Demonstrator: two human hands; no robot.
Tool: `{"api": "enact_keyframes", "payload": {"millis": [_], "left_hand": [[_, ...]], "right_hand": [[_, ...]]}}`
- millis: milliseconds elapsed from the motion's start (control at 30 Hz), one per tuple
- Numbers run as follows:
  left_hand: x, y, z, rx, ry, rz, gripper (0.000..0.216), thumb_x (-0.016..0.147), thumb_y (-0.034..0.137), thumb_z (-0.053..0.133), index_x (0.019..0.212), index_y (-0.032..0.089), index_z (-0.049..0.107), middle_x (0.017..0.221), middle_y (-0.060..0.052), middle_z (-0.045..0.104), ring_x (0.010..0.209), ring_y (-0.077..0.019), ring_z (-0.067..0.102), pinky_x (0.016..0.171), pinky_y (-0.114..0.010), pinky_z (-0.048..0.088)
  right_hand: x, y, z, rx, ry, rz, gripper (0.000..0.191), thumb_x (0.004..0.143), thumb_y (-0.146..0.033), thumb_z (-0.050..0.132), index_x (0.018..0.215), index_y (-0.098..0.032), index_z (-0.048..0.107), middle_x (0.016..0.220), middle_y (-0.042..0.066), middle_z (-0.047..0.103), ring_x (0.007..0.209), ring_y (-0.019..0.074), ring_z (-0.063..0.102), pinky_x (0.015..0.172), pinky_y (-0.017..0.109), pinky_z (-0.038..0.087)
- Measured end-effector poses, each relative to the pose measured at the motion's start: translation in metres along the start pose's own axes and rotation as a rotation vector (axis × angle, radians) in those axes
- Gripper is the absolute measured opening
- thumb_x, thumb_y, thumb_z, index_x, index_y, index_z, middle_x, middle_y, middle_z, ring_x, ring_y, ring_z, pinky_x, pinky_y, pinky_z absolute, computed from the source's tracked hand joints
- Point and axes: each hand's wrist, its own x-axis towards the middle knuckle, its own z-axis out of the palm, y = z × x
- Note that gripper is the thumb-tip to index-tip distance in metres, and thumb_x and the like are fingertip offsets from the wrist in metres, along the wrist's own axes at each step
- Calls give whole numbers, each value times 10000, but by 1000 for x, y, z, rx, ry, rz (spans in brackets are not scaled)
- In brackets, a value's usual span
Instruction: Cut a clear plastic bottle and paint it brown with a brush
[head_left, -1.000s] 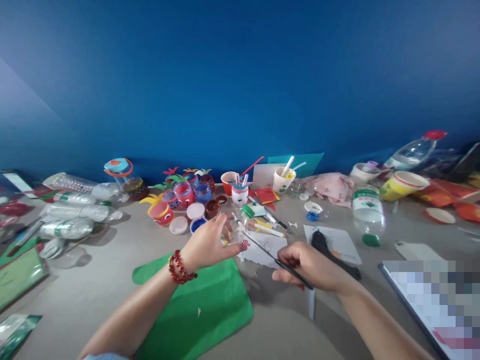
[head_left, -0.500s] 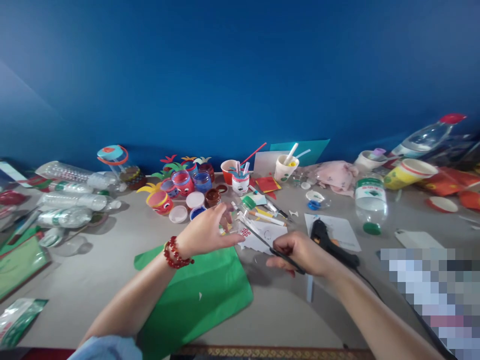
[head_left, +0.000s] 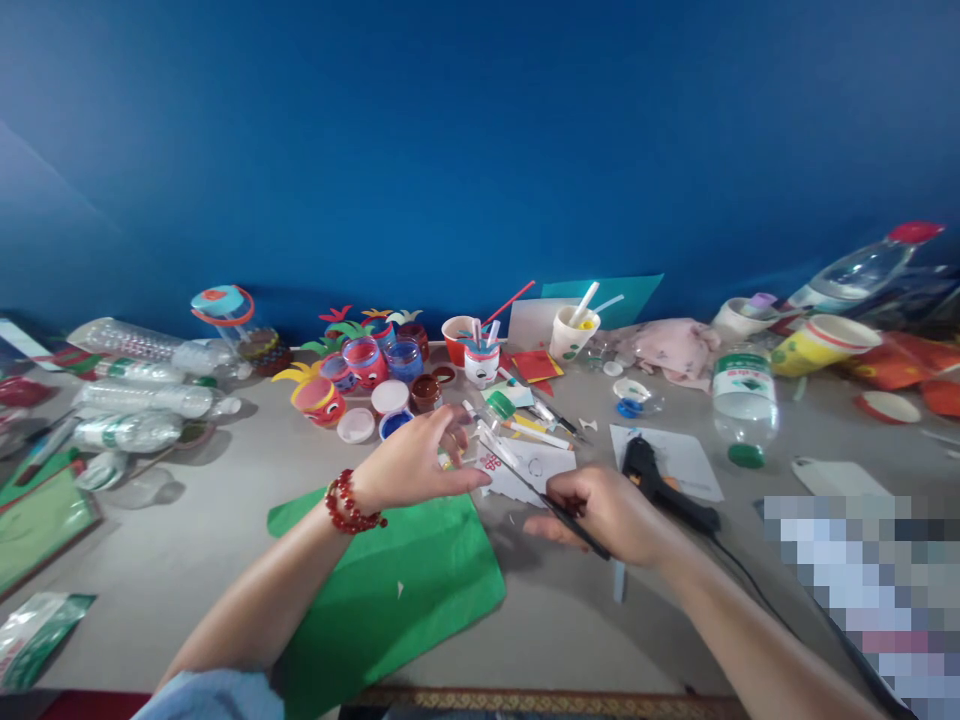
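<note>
My right hand (head_left: 600,510) grips black-handled scissors (head_left: 525,480), whose blades point up and left over a white paper scrap (head_left: 536,468) with a red mark. My left hand (head_left: 416,465), with a red bead bracelet on its wrist, reaches over the top edge of a green sheet (head_left: 397,590) and pinches a small piece close to the scissor tips; what it holds is too small to name. Both hands hover just above the grey table (head_left: 210,510).
A black glue gun (head_left: 660,490) lies on white paper right of my right hand. Painted jars (head_left: 367,375), paper cups (head_left: 570,335), pens and lids crowd the back. Empty plastic bottles (head_left: 142,405) lie at left, a cut bottle (head_left: 742,400) and yellow cup (head_left: 817,345) at right.
The view tilted down and back a little, so the table edge now shows. Both hands stay nearly where they were, the right hand with the scissors shifting slightly left.
</note>
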Motion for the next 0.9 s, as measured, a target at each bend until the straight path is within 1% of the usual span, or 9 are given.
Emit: {"api": "enact_keyframes", "payload": {"millis": [67,100,233,367,467,567,733,900], "left_hand": [[0,2,1,54,35,-19,588,762,494,716,1210,170,516,1038,-77,710,888,-256,712,768,-358,554],[-1,3,2,82,53,-32,587,760,481,716,1213,167,514,1026,-79,711,907,-265,710,769,-364,554],[-2,5,5,94,60,-29,606,763,484,707,1237,174,491,1018,-78,718,921,-264,709,759,-358,554],[-3,4,6,132,79,-36,611,769,503,697,1238,175,482,985,-72,716,899,-268,710,736,-354,551],[-4,6,6,114,76,-41,621,764,487,705,1246,169,478,978,-68,718,905,-262,709,753,-348,550],[-4,6,5,102,66,-45,613,759,470,706,1243,168,483,982,-72,718,883,-261,709,738,-352,549],[-3,5,3,18,39,9,612,755,465,712,1249,174,495,1080,-97,712,933,-266,708,779,-371,562],[-3,5,6,-23,116,0,617,767,488,709,1259,189,487,1118,-100,700,975,-273,706,803,-391,576]], "right_hand": [[-2,-3,-2,-85,62,10,597,721,-602,739,501,-194,363,499,-62,296,504,91,256,454,233,192],[-3,-4,-3,-89,65,18,604,721,-613,733,500,-194,358,498,-62,288,504,91,254,452,234,191],[-2,-2,-1,41,-22,22,628,740,-653,697,498,-200,336,485,-61,285,505,94,287,445,221,205],[1,3,7,53,16,29,628,720,-650,725,502,-197,350,487,-64,311,505,88,291,449,218,205],[2,5,11,106,7,14,630,730,-666,710,499,-198,357,486,-56,351,502,89,308,444,214,217],[2,5,12,90,16,-6,634,723,-664,722,499,-197,357,492,-57,351,506,87,303,443,213,212],[2,2,10,51,36,-53,619,721,-642,738,512,-195,364,508,-63,336,508,83,285,455,219,211],[1,1,3,170,-1,-26,646,723,-654,720,486,-206,320,467,-67,304,486,82,279,447,226,203]]}}
